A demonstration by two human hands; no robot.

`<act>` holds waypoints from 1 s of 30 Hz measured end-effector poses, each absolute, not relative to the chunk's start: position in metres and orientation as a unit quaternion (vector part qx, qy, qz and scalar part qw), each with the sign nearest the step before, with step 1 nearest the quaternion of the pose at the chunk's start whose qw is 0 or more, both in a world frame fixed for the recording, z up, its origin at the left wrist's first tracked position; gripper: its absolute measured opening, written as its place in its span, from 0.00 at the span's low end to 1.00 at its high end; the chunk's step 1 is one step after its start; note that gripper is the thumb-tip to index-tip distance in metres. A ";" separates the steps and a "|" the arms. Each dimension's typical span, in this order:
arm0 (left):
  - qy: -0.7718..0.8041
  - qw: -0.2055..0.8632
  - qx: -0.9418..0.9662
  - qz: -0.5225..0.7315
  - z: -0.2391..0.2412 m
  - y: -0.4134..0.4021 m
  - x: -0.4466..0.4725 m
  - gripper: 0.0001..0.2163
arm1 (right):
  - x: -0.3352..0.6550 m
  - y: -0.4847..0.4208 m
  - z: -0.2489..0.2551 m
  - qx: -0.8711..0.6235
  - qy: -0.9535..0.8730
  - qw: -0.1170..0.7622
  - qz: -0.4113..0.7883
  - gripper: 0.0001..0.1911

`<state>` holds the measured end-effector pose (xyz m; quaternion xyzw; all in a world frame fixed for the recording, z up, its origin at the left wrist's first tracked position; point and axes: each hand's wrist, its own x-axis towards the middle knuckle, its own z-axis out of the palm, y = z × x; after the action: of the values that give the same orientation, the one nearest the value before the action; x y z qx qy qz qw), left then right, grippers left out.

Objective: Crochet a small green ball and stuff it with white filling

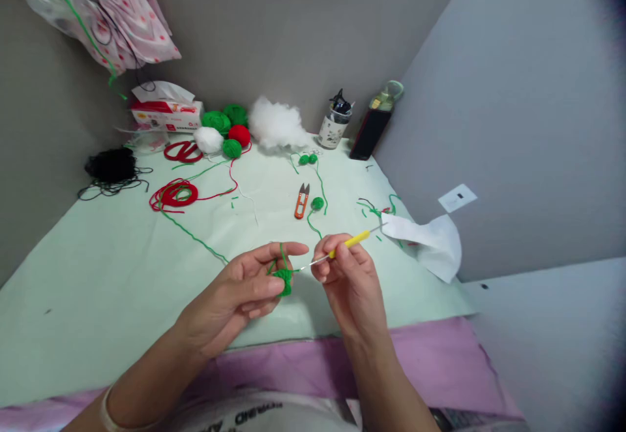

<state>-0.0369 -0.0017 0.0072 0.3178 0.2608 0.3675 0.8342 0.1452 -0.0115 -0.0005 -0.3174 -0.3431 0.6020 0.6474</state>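
Observation:
Between the thumb and fingers of my left hand (244, 286) is a small green crochet piece (284, 282). Green yarn (282, 254) loops over the raised index finger, and a strand trails away left across the table. My right hand (353, 278) is closed around the yellow handle of a crochet hook (356, 239). The hook's metal tip points left and meets a green loop just to the right of the piece. Beyond the hands lie orange thread snips (301, 202) and a small green crocheted ball (317, 203) with a yarn tail.
Coiled red yarn (178, 194), black yarn (111, 166) and red-handled scissors (183, 151) lie left. Yarn balls (208, 139), white stuffing (278, 123), a tissue box (169, 116), a pen cup (334, 126) and a bottle (372, 125) line the back. White paper (433, 243) and yarn scraps are right.

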 end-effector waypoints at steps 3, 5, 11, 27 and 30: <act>0.287 0.797 0.352 0.398 0.005 -0.006 -0.031 0.17 | 0.142 -0.014 -0.005 -0.304 -0.361 0.632 0.615 0.08; 0.313 0.764 0.379 0.419 0.003 -0.010 -0.026 0.18 | 0.139 -0.018 -0.010 -0.317 -0.431 0.634 0.558 0.08; 0.341 0.709 0.444 0.429 -0.002 -0.012 -0.027 0.16 | 0.138 -0.023 -0.017 -0.350 -0.569 0.634 0.390 0.10; 0.345 0.713 0.421 0.442 0.003 -0.007 -0.027 0.25 | 0.138 -0.020 -0.017 -0.348 -0.486 0.658 0.457 0.07; 0.365 0.693 0.427 0.452 0.002 -0.008 -0.028 0.22 | 0.136 -0.017 -0.014 -0.347 -0.422 0.670 0.503 0.08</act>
<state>-0.0279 -0.0085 0.0020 0.4270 0.3652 0.4518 0.6929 0.1365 -0.0173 -0.0141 -0.3467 -0.4221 0.5033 0.6696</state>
